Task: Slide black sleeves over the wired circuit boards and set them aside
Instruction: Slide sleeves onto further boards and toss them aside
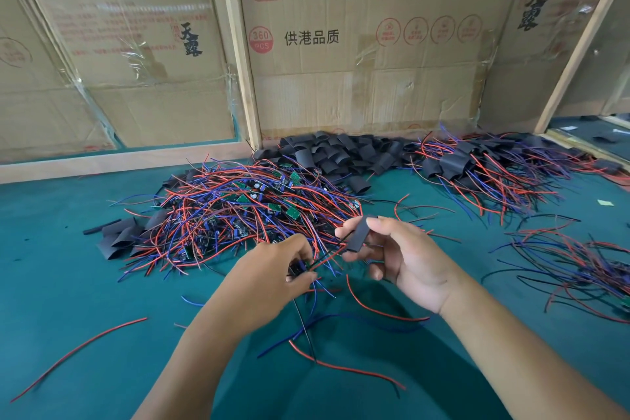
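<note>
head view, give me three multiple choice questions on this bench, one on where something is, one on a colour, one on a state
1. Where does the heap of loose black sleeves lie?
A. against the cardboard wall
B. at the near table edge
C. in a tray

2. What colour is the table cover?
A. grey
B. teal green
C. white

3. What is the right hand doing?
A. lying flat on the table
B. hanging idle
C. pinching a black sleeve

Answers:
1. A, the heap sits at the foot of the cardboard wall.
2. B, the cover is teal green all round the wires.
3. C, thumb and fingers pinch the black sleeve with wires running into it, while the left hand grips a wired circuit board.
</note>
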`<action>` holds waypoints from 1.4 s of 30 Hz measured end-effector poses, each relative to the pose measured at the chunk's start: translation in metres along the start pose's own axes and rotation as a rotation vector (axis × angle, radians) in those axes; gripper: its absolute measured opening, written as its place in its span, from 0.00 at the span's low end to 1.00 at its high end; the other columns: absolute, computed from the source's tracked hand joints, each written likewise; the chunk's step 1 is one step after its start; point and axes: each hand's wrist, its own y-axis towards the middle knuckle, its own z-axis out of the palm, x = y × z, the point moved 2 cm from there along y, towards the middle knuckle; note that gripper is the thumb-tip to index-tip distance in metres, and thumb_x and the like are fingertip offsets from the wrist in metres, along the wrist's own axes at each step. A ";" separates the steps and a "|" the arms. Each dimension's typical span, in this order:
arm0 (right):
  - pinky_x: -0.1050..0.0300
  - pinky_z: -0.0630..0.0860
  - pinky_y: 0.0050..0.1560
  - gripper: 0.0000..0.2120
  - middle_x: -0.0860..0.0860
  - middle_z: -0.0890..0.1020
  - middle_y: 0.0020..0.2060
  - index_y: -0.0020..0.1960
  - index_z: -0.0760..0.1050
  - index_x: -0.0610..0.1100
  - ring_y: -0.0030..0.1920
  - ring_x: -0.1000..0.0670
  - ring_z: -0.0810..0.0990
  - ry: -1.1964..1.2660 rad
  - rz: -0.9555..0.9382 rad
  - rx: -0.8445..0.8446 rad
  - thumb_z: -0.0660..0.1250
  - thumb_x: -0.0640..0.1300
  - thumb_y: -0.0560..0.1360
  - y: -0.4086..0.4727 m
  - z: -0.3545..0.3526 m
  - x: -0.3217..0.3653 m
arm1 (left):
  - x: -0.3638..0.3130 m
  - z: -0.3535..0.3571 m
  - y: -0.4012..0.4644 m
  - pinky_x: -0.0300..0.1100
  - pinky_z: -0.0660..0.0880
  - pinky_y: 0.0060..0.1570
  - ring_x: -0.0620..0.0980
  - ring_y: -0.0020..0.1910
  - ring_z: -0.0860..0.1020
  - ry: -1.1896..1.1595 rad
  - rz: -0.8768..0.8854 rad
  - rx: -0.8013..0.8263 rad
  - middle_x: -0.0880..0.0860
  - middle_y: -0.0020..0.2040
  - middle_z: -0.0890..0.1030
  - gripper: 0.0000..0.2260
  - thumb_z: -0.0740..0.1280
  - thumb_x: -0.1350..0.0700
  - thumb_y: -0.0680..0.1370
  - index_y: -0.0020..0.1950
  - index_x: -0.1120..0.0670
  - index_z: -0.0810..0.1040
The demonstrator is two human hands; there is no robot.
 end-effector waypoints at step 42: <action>0.64 0.71 0.53 0.20 0.55 0.79 0.49 0.63 0.79 0.49 0.50 0.57 0.78 -1.166 -0.550 -0.282 0.77 0.43 0.73 -0.004 -0.031 0.016 | -0.013 0.013 0.004 0.35 0.61 0.28 0.43 0.27 0.62 -0.412 -0.024 -0.314 0.43 0.27 0.67 0.09 0.64 0.51 0.82 0.43 0.50 0.77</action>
